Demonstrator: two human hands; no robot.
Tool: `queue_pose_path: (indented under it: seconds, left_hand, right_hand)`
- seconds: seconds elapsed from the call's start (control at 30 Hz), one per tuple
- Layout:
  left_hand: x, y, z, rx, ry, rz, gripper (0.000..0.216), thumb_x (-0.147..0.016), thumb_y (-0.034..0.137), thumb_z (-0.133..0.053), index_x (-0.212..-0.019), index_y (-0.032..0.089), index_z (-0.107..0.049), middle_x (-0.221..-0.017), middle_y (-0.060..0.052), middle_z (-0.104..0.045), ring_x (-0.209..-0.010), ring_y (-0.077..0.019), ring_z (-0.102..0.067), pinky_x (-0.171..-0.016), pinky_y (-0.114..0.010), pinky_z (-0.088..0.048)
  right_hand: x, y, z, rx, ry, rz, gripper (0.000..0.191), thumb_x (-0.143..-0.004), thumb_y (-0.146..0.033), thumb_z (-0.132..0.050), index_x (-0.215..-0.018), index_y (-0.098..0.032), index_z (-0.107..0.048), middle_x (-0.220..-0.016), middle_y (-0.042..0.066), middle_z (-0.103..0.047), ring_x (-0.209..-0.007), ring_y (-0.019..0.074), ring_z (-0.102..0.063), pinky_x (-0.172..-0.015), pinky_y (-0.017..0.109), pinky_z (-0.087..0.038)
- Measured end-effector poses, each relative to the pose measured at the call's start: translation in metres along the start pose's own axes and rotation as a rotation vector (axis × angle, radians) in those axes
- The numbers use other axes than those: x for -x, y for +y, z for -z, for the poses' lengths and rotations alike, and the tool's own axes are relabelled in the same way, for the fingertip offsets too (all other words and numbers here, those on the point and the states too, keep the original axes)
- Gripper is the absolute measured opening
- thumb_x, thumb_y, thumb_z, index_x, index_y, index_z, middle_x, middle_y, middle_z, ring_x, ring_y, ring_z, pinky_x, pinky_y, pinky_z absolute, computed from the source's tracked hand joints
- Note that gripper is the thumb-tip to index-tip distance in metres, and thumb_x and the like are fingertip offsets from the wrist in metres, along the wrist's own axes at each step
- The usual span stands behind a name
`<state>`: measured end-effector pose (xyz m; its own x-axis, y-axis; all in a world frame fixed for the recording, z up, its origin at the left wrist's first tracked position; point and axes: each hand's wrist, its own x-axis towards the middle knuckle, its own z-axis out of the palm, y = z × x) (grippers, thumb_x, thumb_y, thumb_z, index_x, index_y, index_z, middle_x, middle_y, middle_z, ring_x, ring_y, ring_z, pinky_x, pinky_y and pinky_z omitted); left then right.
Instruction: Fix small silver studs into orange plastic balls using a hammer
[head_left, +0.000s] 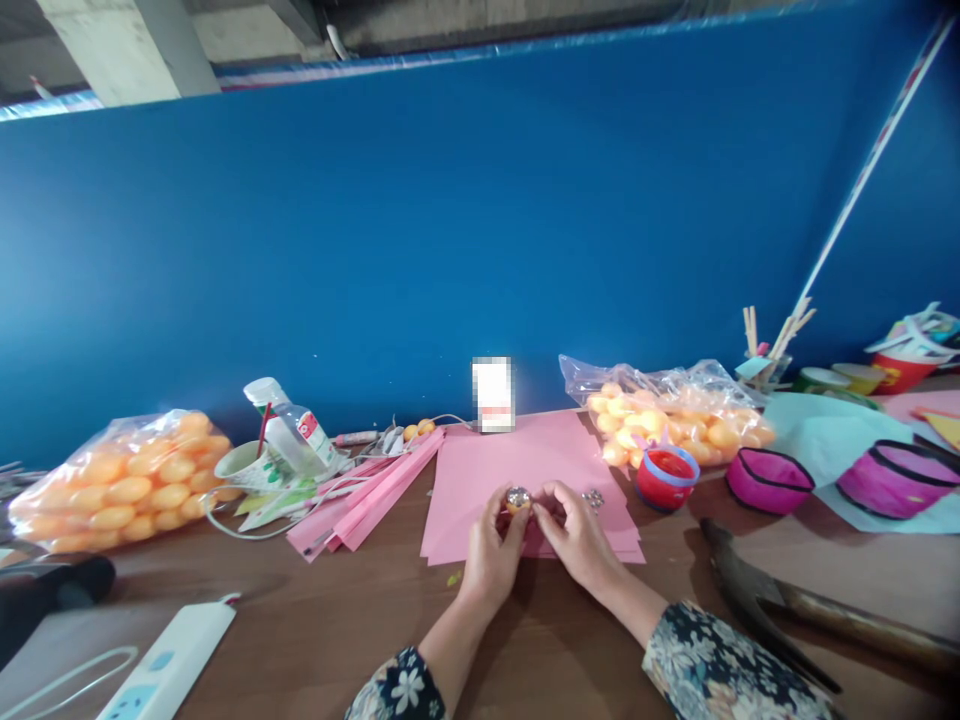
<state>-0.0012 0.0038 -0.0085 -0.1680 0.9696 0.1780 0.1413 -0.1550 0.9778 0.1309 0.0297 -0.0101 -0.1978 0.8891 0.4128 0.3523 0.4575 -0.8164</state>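
My left hand (491, 545) and my right hand (571, 532) meet over a stack of pink paper sheets (480, 470) on the brown table. Both pinch a small orange ball (517, 499) topped with something silvery and glittering. The left fingers curl round its left side, the right fingertips press against its right side. A second small silvery ornament (594, 497) lies on the pink paper just right of my right hand. Floral sleeves cover both forearms.
Bags of orange balls lie at the left (124, 480) and at the back right (675, 415). A red-filled cup (666, 477), pink fabric bowls (769, 480), pink paper strips (375, 495), a bottle (296, 425), a power strip (169, 665) and a dark tool (750, 590) surround the hands.
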Motion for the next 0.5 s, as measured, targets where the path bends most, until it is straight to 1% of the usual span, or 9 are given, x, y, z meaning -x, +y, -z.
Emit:
queue_pose_path:
  seconds: [0.23, 0.4, 0.5]
  left_hand:
    - [-0.0002, -0.0008, -0.0005, -0.006, 0.006, -0.001, 0.041, -0.075, 0.032, -0.059, -0.113, 0.018, -0.053, -0.102, -0.007, -0.065, -0.094, -0.0204, -0.06, -0.086, -0.033, -0.045]
    - [0.0001, 0.0001, -0.0006, -0.022, -0.007, -0.008, 0.04, -0.076, 0.031, -0.057, -0.114, 0.019, -0.052, -0.103, -0.007, -0.064, -0.093, -0.0197, -0.06, -0.084, -0.032, -0.046]
    - [0.0001, 0.0015, -0.0004, -0.005, -0.012, -0.002, 0.04, -0.076, 0.032, -0.058, -0.114, 0.019, -0.052, -0.103, -0.007, -0.064, -0.092, -0.0196, -0.06, -0.083, -0.031, -0.046]
  right_hand:
    - [0.0004, 0.0007, -0.0002, -0.015, 0.011, -0.011, 0.011, -0.081, -0.026, -0.047, -0.084, -0.019, -0.054, -0.081, 0.005, -0.062, -0.076, 0.0189, -0.058, -0.07, 0.03, -0.046]
    - [-0.0001, -0.0022, 0.0007, -0.082, -0.016, -0.047, 0.009, -0.081, -0.027, -0.048, -0.083, -0.019, -0.053, -0.08, 0.004, -0.062, -0.072, 0.0173, -0.059, -0.069, 0.029, -0.047]
    - [-0.0005, -0.0037, 0.0013, -0.087, -0.004, -0.048, 0.009, -0.08, -0.027, -0.049, -0.081, -0.019, -0.053, -0.077, 0.003, -0.062, -0.069, 0.0168, -0.059, -0.066, 0.028, -0.047]
